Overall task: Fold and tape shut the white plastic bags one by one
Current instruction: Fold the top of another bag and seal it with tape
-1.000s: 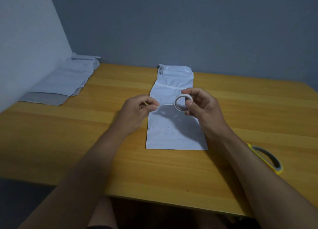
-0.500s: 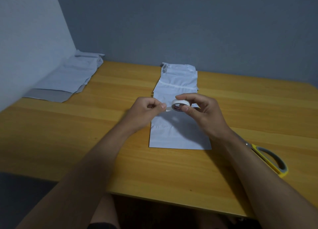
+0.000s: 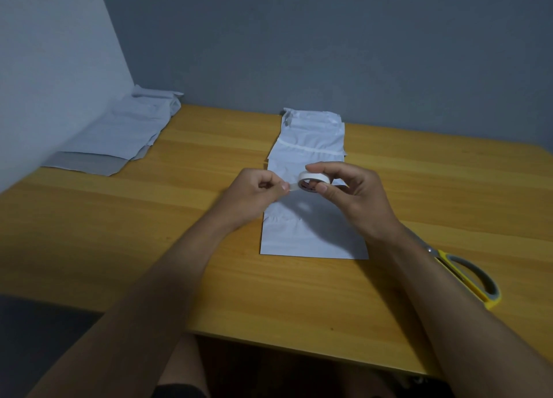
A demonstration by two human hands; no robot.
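While hands (image 3: 254,192) pinch tape (image 3: 314,180), bag (image 3: 311,230) beneath.

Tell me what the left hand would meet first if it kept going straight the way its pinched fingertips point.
The left hand points right, toward the tape roll held in the right hand. It already pinches the tape's loose end, so it would likely meet the roll itself first, then the right thumb. Depth between them is hard to judge.

White bag (image 3: 311,218) flat on table; small tape roll (image 3: 314,179) above it.
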